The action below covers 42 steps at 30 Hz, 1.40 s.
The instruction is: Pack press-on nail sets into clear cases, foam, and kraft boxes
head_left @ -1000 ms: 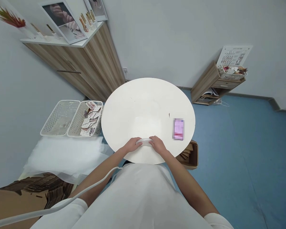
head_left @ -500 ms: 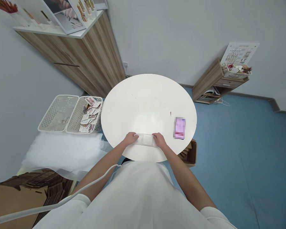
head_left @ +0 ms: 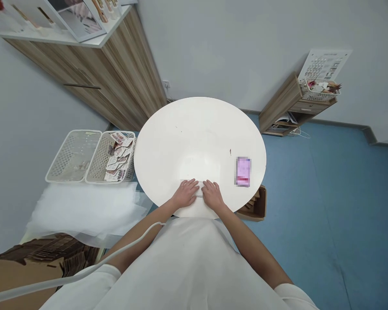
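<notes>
A flat white strip, perhaps a folded sheet or sleeve [head_left: 198, 193], lies on the round white table [head_left: 200, 125] near its front edge. My left hand [head_left: 185, 193] rests flat on the left part of it, fingers spread and pointing forward. On the right part lies my right hand [head_left: 212, 195], also with its fingers stretched out. The two hands are close together, with a narrow gap between them. Most of the strip is hidden under them, and its exact material I cannot tell. A phone-like pink object [head_left: 243, 172], blurred by pixelation, lies to the right.
Left of the table are an open white basket with printed cards [head_left: 119, 157], a second white basket [head_left: 74, 157] and a stack of translucent sheets [head_left: 84, 209]. Cardboard [head_left: 26, 277] is stacked at lower left. A brown box [head_left: 261, 204] stands below the table's right edge.
Both hands have let go of the strip's ends and moved inward, closer together. They now lie flat on top of it. The view has shifted slightly.
</notes>
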Available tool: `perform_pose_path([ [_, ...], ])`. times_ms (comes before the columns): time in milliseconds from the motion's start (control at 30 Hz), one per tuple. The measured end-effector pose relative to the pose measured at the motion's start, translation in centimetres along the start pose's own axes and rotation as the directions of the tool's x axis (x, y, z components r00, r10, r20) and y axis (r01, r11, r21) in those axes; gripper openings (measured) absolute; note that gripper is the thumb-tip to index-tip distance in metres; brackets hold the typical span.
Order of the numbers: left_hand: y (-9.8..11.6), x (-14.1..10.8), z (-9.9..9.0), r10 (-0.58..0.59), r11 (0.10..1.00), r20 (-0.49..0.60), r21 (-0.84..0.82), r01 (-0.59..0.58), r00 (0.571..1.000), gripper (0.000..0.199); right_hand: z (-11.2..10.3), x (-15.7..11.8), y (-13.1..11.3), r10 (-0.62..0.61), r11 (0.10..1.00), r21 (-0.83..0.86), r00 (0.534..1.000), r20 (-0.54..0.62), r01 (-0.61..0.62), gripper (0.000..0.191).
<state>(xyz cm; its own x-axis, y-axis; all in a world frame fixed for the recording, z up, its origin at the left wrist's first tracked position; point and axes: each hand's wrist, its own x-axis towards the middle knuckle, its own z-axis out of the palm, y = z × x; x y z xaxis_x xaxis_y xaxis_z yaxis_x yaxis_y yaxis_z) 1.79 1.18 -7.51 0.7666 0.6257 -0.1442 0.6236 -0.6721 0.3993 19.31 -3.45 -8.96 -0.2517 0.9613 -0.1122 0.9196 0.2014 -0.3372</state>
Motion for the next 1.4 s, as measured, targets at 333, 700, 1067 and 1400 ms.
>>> perform_pose_path([
  [333, 0.1, 0.3, 0.9, -0.013, 0.999, 0.020, 0.035, 0.012, 1.000, 0.042, -0.7, -0.5, 0.3, -0.066, 0.998, 0.001, 0.994, 0.090, 0.066, 0.039],
  [700, -0.4, 2.2, -2.3, -0.164, 0.922, 0.156, -0.327, 0.208, 0.974, 0.034, -3.7, 1.4, 1.3, 0.112, 0.918, 0.346, 0.965, 0.239, -0.192, 0.025],
  [1067, -5.1, 1.9, -1.5, -0.549, 0.767, 0.054, -0.363, 0.528, 0.834, 0.021, -2.6, 4.9, 3.8, 0.384, 0.679, 0.603, 0.902, 0.195, -0.419, 0.034],
  [1400, -4.4, 1.9, -0.9, -0.703, 0.694, -0.041, -0.254, 0.674, 0.710, 0.026, -1.1, 5.1, 4.1, 0.554, 0.662, 0.558, 0.828, 0.084, -0.500, 0.030],
])
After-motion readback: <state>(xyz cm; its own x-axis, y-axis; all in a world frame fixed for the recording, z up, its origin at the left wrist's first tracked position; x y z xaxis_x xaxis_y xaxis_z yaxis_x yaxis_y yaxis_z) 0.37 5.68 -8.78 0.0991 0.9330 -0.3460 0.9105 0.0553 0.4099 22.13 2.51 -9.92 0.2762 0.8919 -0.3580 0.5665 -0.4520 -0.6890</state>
